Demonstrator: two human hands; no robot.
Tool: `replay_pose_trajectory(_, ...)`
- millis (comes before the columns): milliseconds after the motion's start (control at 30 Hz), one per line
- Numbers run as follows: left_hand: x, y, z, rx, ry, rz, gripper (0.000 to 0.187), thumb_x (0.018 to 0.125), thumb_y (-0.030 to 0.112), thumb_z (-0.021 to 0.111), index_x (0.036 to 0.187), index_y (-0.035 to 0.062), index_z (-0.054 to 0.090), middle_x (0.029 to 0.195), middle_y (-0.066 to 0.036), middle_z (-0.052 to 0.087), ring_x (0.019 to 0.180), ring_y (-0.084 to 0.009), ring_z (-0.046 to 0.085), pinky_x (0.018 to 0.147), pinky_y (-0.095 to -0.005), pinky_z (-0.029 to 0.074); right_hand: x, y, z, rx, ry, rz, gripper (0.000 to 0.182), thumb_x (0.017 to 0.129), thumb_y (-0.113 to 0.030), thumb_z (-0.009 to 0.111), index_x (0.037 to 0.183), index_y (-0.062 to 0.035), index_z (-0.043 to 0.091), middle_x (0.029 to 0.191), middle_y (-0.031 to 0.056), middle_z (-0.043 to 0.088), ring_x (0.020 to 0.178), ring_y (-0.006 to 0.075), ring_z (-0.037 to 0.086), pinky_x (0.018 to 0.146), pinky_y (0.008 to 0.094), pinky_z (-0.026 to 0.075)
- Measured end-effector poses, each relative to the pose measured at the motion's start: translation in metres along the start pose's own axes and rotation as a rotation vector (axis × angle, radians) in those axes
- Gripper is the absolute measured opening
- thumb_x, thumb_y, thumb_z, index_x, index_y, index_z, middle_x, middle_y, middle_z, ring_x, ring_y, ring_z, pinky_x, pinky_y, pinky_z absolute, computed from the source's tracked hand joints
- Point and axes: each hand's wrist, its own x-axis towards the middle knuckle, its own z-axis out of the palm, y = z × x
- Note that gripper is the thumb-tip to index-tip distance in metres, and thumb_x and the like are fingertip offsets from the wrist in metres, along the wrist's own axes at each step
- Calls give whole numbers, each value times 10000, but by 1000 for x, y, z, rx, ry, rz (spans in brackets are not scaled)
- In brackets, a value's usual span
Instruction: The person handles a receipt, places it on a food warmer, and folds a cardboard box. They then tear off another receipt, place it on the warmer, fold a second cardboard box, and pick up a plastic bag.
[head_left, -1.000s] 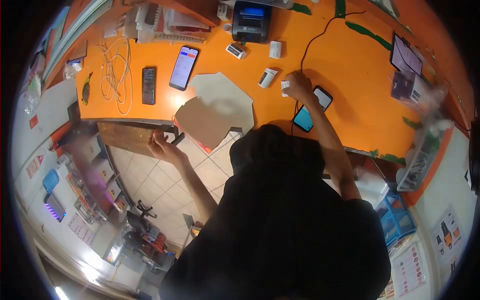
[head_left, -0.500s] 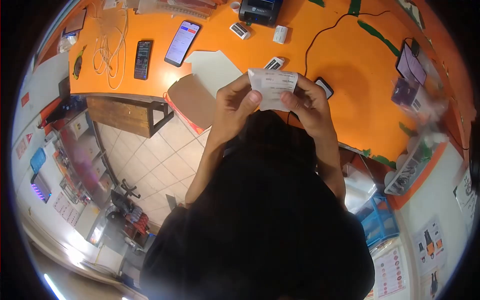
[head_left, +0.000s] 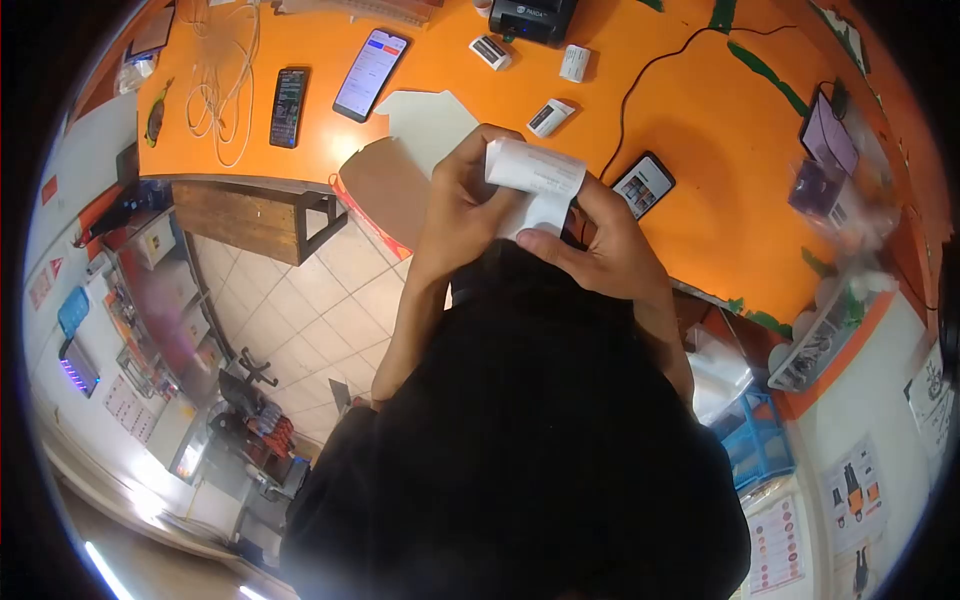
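A printed paper receipt (head_left: 538,170) is between my two hands, curled over at its top with small text on the outer face. My left hand (head_left: 462,205) grips its left side, the thumb partly hidden behind the curl. My right hand (head_left: 610,235) pinches the lower right part, thumb in front and fingers behind. Beyond the paper lies a small folded white slip (head_left: 550,118) on the orange table (head_left: 730,110). Right of my right hand is a phone (head_left: 643,185) with a lit screen.
A black printer (head_left: 533,18) stands at the back, near two more folded slips, one white (head_left: 574,63) and one black-and-white (head_left: 490,52). Two phones, one large (head_left: 370,75) and one dark (head_left: 287,107), lie left beside a white cable (head_left: 245,85). Cardboard (head_left: 385,195) overhangs the table's front edge.
The receipt has gone from held flat to folded or curled over at the top. My right thumb has moved down and left along it. The phone on the right now shows more fully.
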Motion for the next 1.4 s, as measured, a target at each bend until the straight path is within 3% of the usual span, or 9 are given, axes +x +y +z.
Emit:
replay_pose_trajectory(167,4,-6,-4,527,105,280,193,732,-38,644,920,-18,608,825,-114,653,763,-170,641,720,-273,498,10,7,-2,-143,214,14,371,854,-207,705,1139,3,594,1182,68,464,1102,179,506,896,271,425)
replay_pose_trajectory(300,-2,-5,-10,721,194,476,205,677,-51,702,852,-8,603,775,-106,628,701,-178,621,665,-279,494,9,-6,-52,360,202,145,350,827,-276,730,1034,-5,650,1098,82,619,950,140,640,786,276,530)
replay_pose_trajectory(400,-10,-8,-6,619,342,621,286,634,-42,780,685,40,511,920,-158,639,863,-225,637,711,-326,505,2,-2,-73,188,299,193,381,823,-291,736,1058,-3,656,1024,105,674,914,154,673,743,221,516)
replay_pose_trajectory(500,-4,-6,-4,551,231,803,346,644,-4,775,628,51,434,1037,-202,631,1007,-304,629,783,-369,511,11,-16,-91,106,-13,193,391,837,-289,727,1083,6,652,1013,143,686,906,177,687,655,191,498)
replay_pose_trajectory(567,-11,3,-9,664,148,804,370,660,30,754,602,51,390,1112,-246,607,1079,-361,610,835,-407,507,13,-24,-86,-23,27,144,305,890,-317,662,875,-16,616,677,-17,593,599,27,518,558,184,413)
replay_pose_trajectory(700,-23,5,-9,538,-51,708,311,654,23,730,591,42,426,1049,-238,573,970,-323,610,814,-394,495,23,-38,-93,-105,-68,110,261,916,-287,634,902,-27,620,684,-12,605,570,23,515,496,170,396)
replay_pose_trajectory(1000,-29,6,-10,655,16,686,239,524,74,827,606,64,602,1048,-132,420,918,-246,503,662,-317,420,32,-22,-96,-105,-17,-56,244,942,-247,596,945,-4,595,835,7,581,783,44,530,706,214,426)
replay_pose_trajectory(1233,-21,8,-4,602,24,597,220,627,53,817,667,39,600,1025,-114,429,898,-244,512,656,-322,427,38,-22,-98,-238,-4,41,239,943,-234,592,891,-1,576,761,5,524,769,69,528,705,228,429)
replay_pose_trajectory(1400,6,-56,-13,715,-91,10,150,745,-3,687,853,14,586,979,-177,512,921,-358,576,765,-418,488,54,75,-121,-746,-119,272,196,904,-198,628,904,-3,611,730,97,617,766,170,611,720,322,480)
